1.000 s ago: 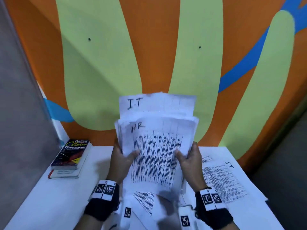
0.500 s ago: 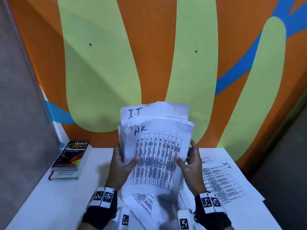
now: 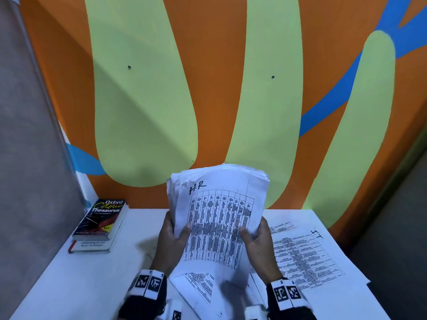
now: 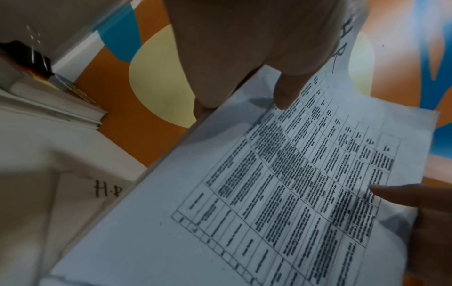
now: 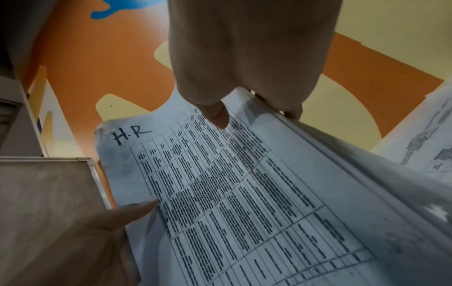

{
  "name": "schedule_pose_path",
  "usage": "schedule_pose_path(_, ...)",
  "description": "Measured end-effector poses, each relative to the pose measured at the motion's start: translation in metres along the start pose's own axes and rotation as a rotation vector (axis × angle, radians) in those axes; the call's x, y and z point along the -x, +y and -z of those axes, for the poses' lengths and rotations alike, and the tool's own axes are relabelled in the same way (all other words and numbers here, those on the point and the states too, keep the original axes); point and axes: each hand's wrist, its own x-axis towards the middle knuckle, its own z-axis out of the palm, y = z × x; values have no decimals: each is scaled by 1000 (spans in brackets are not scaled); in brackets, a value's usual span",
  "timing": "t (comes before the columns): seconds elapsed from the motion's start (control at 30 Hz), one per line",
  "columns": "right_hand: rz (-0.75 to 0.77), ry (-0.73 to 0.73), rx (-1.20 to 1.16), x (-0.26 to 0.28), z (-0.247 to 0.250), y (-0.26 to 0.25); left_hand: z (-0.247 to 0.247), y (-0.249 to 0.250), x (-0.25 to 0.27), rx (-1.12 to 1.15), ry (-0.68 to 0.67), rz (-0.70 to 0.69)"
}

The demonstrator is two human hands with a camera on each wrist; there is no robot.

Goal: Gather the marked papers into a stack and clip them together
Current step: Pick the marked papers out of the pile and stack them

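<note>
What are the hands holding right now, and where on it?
Both hold the paper stack upright: left hand grips its left edge, right hand its right edge.

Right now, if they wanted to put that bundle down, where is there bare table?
Bare white table lies between the thesaurus book and the left hand. The right side is crowded with the I.T sheets, and loose pages lie under the held stack.

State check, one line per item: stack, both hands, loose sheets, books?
HR stack: held upright off the table, edges roughly squared, no clip seen.
Left hand: grips the stack's left edge.
Right hand: grips its right edge.
IT sheet: flat on the table.
Thesaurus: closed, atop another book.
</note>
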Motion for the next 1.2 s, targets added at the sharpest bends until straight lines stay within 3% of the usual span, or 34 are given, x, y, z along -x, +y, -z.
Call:
schedule_pose_path(0.17,1,8,-130,-7,3,-4,0,11,-7,57,4,-31)
schedule_pose_path(0.4,122,42,-127,-11,4,-23,-12,28,-8,8,96,-94)
schedule_pose_path(0.6,73,42,-155,-5,1,-15,-14,30,-13,-37,99,-121)
schedule_pose_path(0.77,121,64,-175,-11,8,-29,-8,31,-13,-40,121,-143)
schedule_pose_path(0.97,-103,-65,-124,-5,4,7,-11,13,-2,-56,53,-26)
schedule_pose_path(1.07,-54,-35,-125,-7,8,4,-6,18,-2,-49,54,-54)
schedule_pose_path(1.2,39,-9,-111,-17,18,-8,11,31,2,122,-105,30)
